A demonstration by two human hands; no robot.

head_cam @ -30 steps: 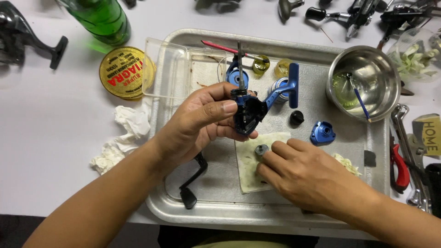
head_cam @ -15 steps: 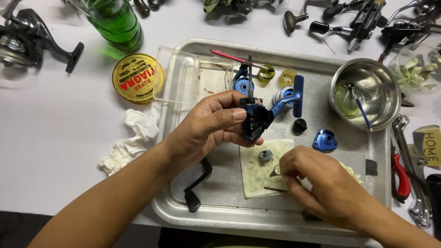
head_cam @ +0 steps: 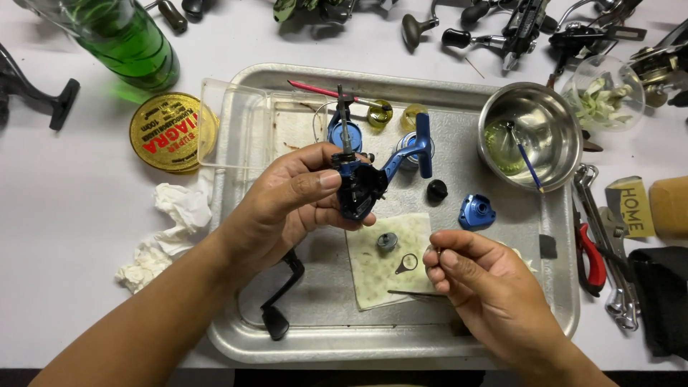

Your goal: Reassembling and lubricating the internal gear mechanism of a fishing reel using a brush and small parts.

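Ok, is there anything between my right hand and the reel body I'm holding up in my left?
Nothing visible. The right hand, pinching a tiny part, sits lower right of the reel body in the left hand. Only the paper towel, bearing a small gear and a washer, lies below the gap.

Place: a repair workbench for fishing reels.
Signs: spare reels (head_cam: 516,29) along the white table (head_cam: 64,215), a metal parts tray (head_cam: 236,143), wrenches (head_cam: 605,236), red-handled pliers (head_cam: 591,258).

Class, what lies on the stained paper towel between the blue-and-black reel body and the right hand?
Head view: a small grey gear and a flat metal washer with tab.
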